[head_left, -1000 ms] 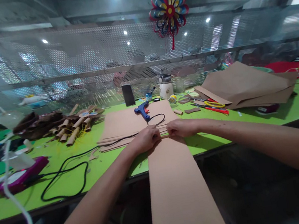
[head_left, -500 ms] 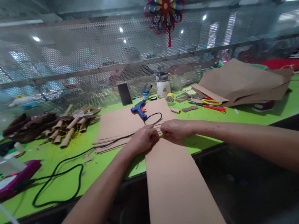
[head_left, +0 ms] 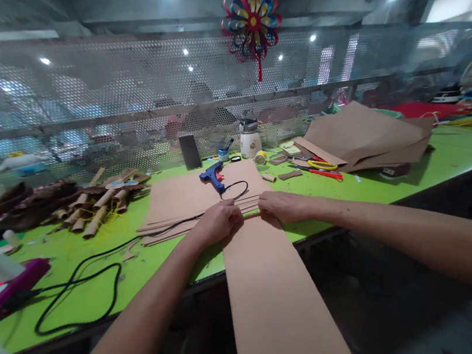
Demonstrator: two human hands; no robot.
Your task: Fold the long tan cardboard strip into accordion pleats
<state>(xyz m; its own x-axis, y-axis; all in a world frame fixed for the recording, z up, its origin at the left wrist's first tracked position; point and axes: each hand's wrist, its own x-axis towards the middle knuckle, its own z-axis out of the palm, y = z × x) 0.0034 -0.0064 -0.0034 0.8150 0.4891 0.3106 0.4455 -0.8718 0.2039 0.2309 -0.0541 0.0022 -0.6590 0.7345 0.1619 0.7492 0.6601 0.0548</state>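
A long strip of brown cardboard (head_left: pixel 271 296) runs from the green table (head_left: pixel 98 262) out over its front edge toward me. My left hand (head_left: pixel 218 222) and my right hand (head_left: pixel 282 205) both sit closed on the strip's far end, fingers curled over the edge, a small gap between them. Just beyond the hands lies a flat stack of brown cardboard sheets (head_left: pixel 186 199). A blue glue gun (head_left: pixel 213 175) rests on that stack, its black cord (head_left: pixel 78 280) trailing left across the table.
Rolled cardboard tubes (head_left: pixel 90 207) lie in a pile at the left. Yellow and red scissors (head_left: pixel 322 166) and large brown paper sheets (head_left: pixel 367 136) lie at the right. A white jar (head_left: pixel 250 139), tape and a dark block stand by the mesh screen. A pink object (head_left: pixel 8 285) lies far left.
The view has shifted a little to the right, so things sit further left in frame. Both hands stay closed on the strip's far end, with a slightly wider gap between them.
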